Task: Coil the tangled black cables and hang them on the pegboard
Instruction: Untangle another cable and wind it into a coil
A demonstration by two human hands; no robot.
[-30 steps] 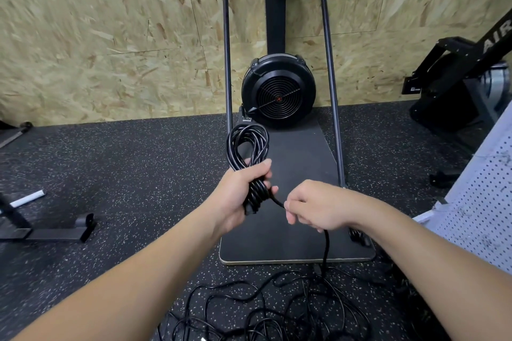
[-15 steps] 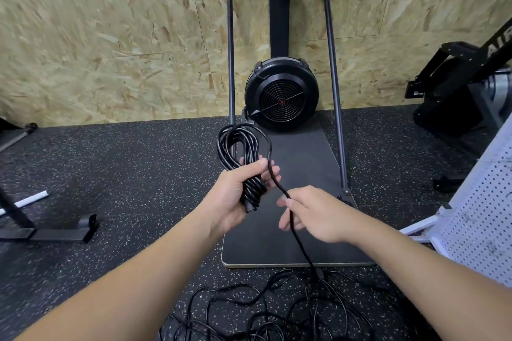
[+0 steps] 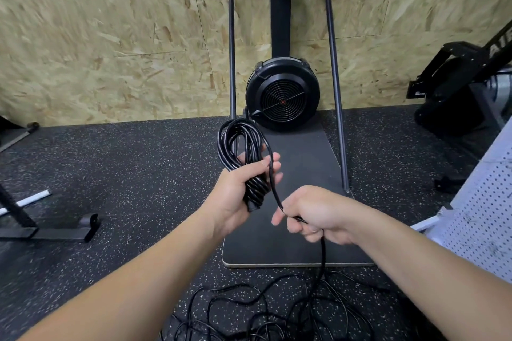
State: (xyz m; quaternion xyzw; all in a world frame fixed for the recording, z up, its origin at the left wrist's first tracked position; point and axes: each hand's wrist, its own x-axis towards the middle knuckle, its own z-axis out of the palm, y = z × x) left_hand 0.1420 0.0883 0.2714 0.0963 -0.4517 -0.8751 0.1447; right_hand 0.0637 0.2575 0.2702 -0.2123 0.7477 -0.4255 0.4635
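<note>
Left hand point(image 3: 235, 196) centre frame gripping one coiled black cable bundle point(image 3: 243, 158), right hand point(image 3: 318, 216) just beside pinching its loose strand point(image 3: 273, 174), tangled cables point(image 3: 277, 310) on the floor bottom centre, one white pegboard point(image 3: 482, 219) right edge, partial letters "AI" on one black machine point(image 3: 471, 77) upper right.

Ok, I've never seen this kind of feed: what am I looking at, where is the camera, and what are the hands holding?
The camera sits on a person's head, looking forward and down at their two bare hands. The left hand grips a coiled bundle of black cable. The right hand holds the loose strand running from that bundle down to a tangle of cables on the speckled floor. Behind stands a black fan machine against a chipboard wall; the white pegboard is at right.
</note>
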